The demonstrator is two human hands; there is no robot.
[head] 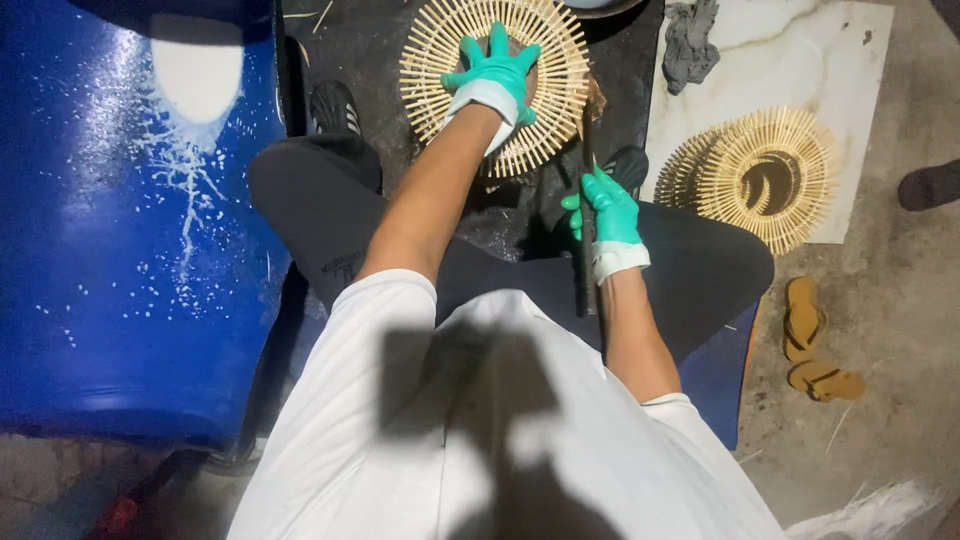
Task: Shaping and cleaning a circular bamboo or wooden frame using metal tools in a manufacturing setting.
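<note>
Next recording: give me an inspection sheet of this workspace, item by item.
Surface: dark wet floor; pale board to the right.
Job's things: round stick frame under the left hand; dark brush in the right hand.
Clutter: second stick frame on the board, grey rag, sandals.
Grippers: both hands in green gloves.
Cables: nothing seen.
Surroundings: blue drum at left, spattered white.
</note>
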